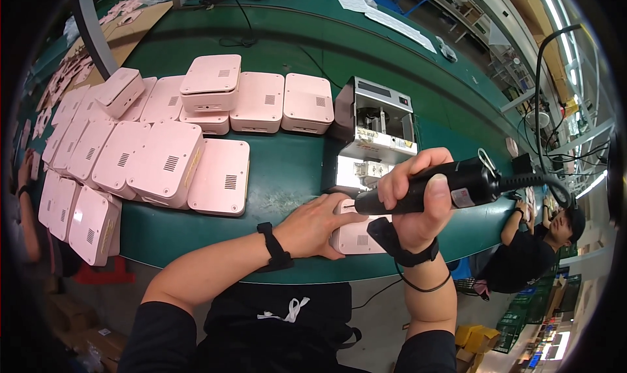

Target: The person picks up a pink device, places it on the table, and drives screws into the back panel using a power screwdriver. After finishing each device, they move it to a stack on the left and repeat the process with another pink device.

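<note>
A pink box-shaped casing (358, 241) with rounded corners and a slotted vent lies on the green bench at its near edge. My left hand (310, 226) grips its left side, thumb across the top and fingers around the edge. In my right hand (424, 206) is a black electric screwdriver (467, 182), held nearly level with its cord leading off right. The bit points left, over the casing's far left corner; whether it sits in a screw hole I cannot tell. Part of the casing is hidden behind my right hand and wrist strap.
Several similar pink casings (219, 177) stand in rows and stacks on the left of the green bench (281, 157). A metal screw feeder (385, 121) stands just beyond my hands. Another person (535, 249) is at the right; a person's arm (27, 196) shows far left.
</note>
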Action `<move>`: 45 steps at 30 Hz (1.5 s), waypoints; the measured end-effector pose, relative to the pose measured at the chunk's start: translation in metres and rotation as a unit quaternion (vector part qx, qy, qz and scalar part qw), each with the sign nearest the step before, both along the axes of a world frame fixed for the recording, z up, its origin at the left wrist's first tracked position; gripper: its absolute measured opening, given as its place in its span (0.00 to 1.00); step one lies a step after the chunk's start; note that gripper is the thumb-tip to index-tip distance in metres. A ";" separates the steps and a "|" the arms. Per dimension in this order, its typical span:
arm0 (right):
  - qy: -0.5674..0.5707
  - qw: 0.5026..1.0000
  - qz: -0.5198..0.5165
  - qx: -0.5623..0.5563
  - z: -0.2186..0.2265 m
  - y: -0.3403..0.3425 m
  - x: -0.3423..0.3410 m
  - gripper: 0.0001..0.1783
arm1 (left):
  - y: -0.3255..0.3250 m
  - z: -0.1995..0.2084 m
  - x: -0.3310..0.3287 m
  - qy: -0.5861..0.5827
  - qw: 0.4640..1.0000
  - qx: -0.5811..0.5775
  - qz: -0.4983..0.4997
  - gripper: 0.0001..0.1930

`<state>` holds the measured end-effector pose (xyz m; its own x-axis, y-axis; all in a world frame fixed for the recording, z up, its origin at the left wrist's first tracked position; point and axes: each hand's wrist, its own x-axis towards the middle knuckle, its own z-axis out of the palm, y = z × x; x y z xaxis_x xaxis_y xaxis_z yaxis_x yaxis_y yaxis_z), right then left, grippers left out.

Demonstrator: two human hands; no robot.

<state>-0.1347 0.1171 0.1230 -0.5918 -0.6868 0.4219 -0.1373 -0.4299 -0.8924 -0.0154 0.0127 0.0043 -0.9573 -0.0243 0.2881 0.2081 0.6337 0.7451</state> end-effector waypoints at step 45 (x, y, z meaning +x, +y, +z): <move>0.007 0.997 -0.075 -0.006 -0.017 0.071 0.007 0.21 | -0.030 0.010 0.032 -0.059 0.997 -0.009 0.045 0.40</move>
<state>-0.1281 0.1878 0.1060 -0.6819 -0.5859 0.4379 -0.2132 -0.4135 -0.8852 0.0170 -0.0169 0.0140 -0.9787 -0.1067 0.1755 0.0626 0.6590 0.7495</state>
